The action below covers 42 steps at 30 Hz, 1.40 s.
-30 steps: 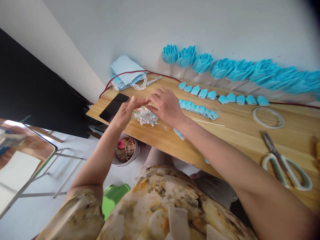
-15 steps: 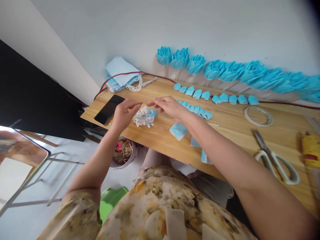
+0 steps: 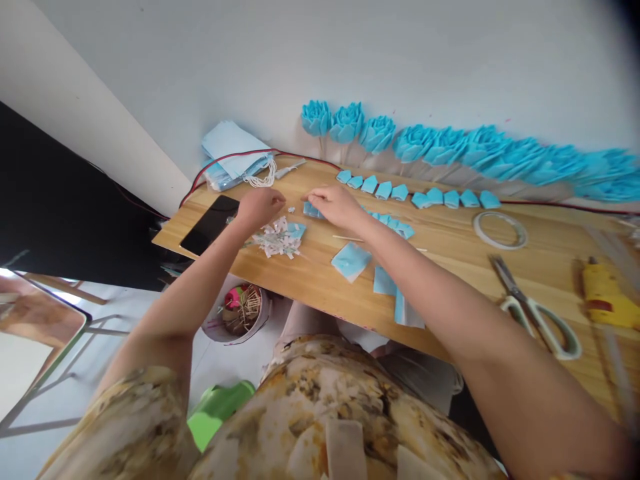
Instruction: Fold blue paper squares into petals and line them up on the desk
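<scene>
My left hand (image 3: 259, 208) is over the table behind a pile of small white scraps (image 3: 277, 240), its fingers curled and pressed together. Opposite it, a short gap away, my right hand (image 3: 334, 205) has thumb and fingers in a pinch. Whatever either hand holds is too small to make out. A small blue piece (image 3: 313, 211) lies beneath the right fingertips, partly covered. Between the hands a tiny white bit (image 3: 291, 209) rests on the wood. Under the right wrist are a thin stick (image 3: 346, 238) and a blue square (image 3: 351, 261).
Blue flowers on sticks (image 3: 377, 135) lean along the wall. Folded blue pieces (image 3: 384, 191) stand in rows. A tape roll (image 3: 500, 231), scissors (image 3: 535, 313) and yellow glue gun (image 3: 607, 293) lie right. A phone (image 3: 209, 225) and stacked sheets (image 3: 233, 148) are left; a bin (image 3: 257, 323) stands below.
The view has shifted slightly. Both hands have moved a little toward the back of the table, and the blue piece, tiny white bit and stick near them show now.
</scene>
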### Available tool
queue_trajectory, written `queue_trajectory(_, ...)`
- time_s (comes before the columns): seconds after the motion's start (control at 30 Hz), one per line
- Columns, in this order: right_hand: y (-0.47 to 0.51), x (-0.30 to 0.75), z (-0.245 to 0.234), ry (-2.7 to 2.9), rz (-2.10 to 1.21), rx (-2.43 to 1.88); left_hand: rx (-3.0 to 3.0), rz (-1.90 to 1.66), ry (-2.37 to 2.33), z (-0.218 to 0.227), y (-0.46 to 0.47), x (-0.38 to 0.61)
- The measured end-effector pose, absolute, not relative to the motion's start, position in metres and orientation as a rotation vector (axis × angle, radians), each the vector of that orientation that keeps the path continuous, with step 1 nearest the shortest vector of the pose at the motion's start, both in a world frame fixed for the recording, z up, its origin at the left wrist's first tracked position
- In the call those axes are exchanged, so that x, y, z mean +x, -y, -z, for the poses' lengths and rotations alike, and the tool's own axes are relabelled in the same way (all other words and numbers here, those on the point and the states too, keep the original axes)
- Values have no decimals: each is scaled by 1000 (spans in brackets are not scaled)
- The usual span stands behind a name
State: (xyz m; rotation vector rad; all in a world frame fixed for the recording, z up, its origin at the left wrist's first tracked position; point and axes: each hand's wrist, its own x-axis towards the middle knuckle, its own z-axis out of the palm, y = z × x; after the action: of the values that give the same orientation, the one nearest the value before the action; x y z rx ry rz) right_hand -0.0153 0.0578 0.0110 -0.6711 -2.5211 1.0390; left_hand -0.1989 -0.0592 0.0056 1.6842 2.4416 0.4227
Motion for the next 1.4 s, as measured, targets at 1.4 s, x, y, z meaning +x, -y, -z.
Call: queue_trajectory(1.4, -38, 10, 10, 2309, -1511, -613, 1826, -336, -2199, -12, 69, -184)
